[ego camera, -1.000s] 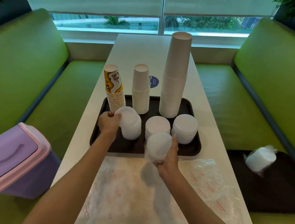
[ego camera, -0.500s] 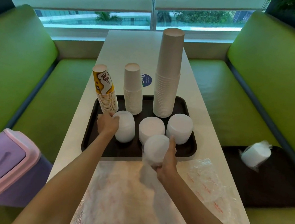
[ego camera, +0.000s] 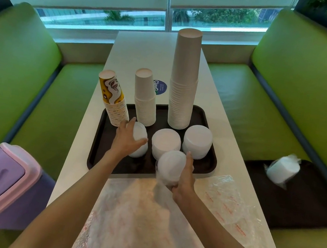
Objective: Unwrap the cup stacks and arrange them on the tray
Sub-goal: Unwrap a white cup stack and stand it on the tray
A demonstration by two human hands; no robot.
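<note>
Two bare hands are shown: the left hand (ego camera: 126,139) and the right hand (ego camera: 185,175). Behind the fingers (ego camera: 132,120), the left forearm (ego camera: 77,191) and the right forearm (ego camera: 217,226) are seen uncovered all the way back to the lower edge of the view. Both forearms are seen as long and slender, widening away from the fingers. Finer detail at the fingertips (ego camera: 189,153) cannot be told.

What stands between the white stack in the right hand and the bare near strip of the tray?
Nothing visible. The white stack in the right hand is at the near edge of the tray, with bare surface just left of it. The middle short stack stands close behind; the left hand grips the left short stack.
</note>
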